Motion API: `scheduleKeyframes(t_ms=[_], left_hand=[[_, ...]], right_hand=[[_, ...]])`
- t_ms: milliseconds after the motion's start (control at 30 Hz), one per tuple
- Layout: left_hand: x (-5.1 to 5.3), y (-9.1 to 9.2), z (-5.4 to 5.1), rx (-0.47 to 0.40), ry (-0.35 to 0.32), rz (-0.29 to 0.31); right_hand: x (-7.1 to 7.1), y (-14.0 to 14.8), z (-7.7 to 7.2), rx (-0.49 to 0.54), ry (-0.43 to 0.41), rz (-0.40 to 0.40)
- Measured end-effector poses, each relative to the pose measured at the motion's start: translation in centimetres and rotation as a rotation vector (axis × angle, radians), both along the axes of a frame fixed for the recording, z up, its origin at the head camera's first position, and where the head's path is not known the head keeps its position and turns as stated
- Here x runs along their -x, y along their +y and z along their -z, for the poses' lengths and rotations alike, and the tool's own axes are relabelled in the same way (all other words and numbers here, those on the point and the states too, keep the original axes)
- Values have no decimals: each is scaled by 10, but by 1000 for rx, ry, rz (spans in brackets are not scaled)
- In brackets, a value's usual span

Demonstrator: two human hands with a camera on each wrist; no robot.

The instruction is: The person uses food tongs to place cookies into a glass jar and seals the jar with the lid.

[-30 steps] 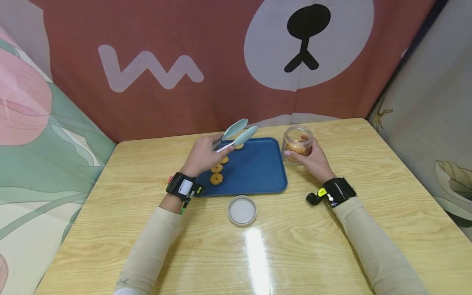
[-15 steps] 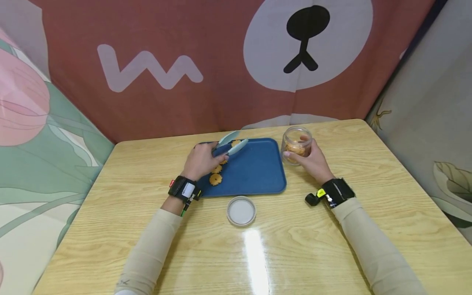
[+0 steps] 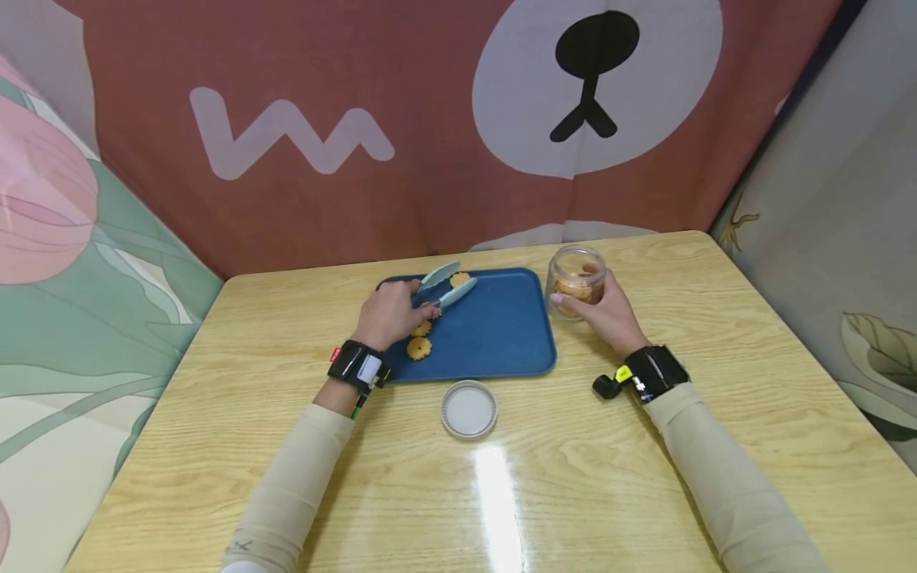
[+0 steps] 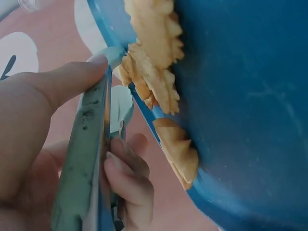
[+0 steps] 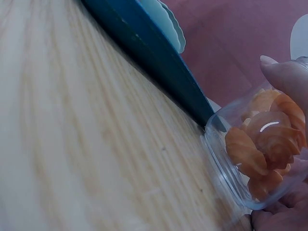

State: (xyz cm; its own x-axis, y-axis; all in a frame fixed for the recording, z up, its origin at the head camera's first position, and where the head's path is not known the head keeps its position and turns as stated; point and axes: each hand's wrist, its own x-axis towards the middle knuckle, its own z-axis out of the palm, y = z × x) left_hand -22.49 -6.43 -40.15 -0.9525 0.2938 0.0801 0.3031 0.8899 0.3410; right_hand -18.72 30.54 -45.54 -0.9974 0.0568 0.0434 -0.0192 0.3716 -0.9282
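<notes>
The left hand (image 3: 390, 314) grips the tongs (image 3: 458, 293), their pale tips parted either side of a biscuit (image 3: 460, 279) near the far edge of the blue tray (image 3: 501, 338) – whether they touch it I cannot tell. The right hand (image 3: 610, 313) grasps the clear jar (image 3: 553, 278) just beside the blue tray – the round lid (image 3: 469, 410) lies on the table (image 3: 573, 477) in front

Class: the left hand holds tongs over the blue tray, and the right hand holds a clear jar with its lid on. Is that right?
Not quite: the clear jar is open; the head view shows a round lid lying on the table, in front of the blue tray. The rest is right.
</notes>
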Motion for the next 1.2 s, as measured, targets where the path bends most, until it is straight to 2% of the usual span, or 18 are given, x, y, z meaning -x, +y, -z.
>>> scheduleKeyframes(t_ms=[367,733,867,1200], left_hand=[[-6,1,-3,101,110,56],[-10,2,-3,87,93,35],[-11,3,-5,88,101,45],[-12,13,-21,60,137,95]], right_hand=[[2,0,1,-7,9,-3],[1,-1,1,9,6,-9],[2,0,2,0,6,-8],[1,1,2,9,3,-6]])
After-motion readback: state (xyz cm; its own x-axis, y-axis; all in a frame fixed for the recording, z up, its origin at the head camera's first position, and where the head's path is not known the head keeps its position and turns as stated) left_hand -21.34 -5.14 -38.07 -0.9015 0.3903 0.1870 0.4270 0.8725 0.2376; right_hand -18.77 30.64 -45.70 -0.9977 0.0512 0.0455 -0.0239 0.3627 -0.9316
